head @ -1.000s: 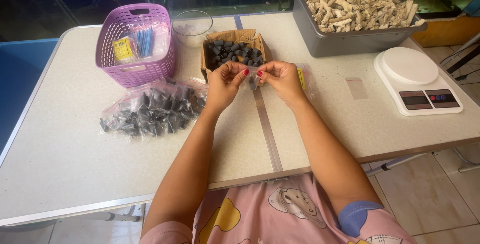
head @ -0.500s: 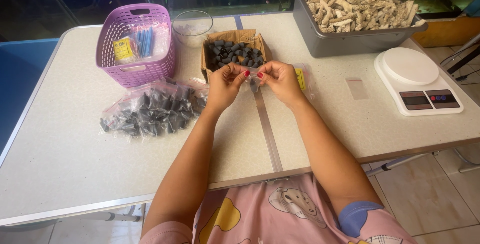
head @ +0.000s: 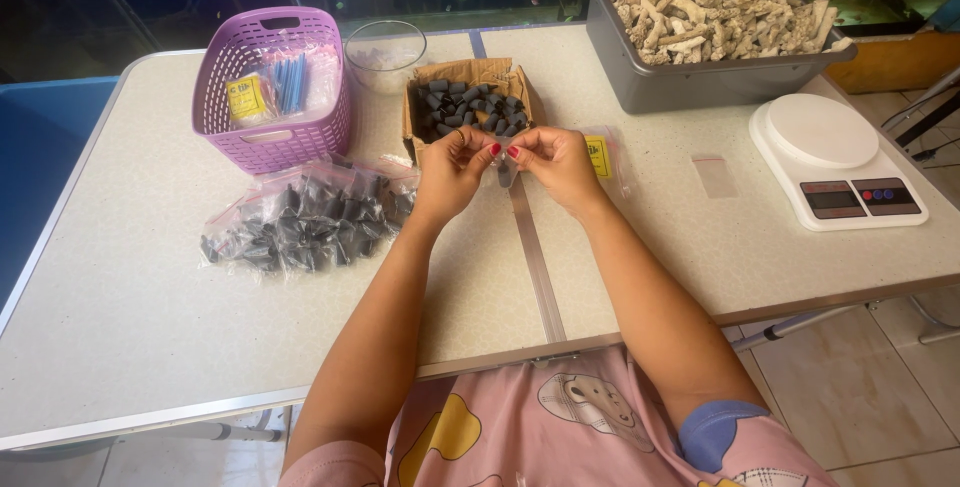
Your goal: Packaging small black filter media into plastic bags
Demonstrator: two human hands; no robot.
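At the table's middle, just at six o'clock of the brown cardboard box of dark grey cylindrical pieces, I see both hands meeting over a small clear plastic zip bag. My left hand and right hand each pinch the bag's top between thumb and forefinger, fingertips nearly touching; whether the bag holds anything I cannot tell, since the fingers cover most of it.

To do this well I judge I should keep both pinches close to the bag's mouth, holding it level and just above the seam of the off-white folding table, so that nothing tips out.

Outward from there: at nine o'clock of the hands lies a heap of clear bags already filled with dark pieces, close to my left forearm, and an elbow swing could scatter it. At ten o'clock stands a purple plastic basket, and at eleven a clear glass bowl. At one o'clock sits a grey tub of pale coral rubble; at three, a white kitchen scale, well apart. A flat empty bag lies between.
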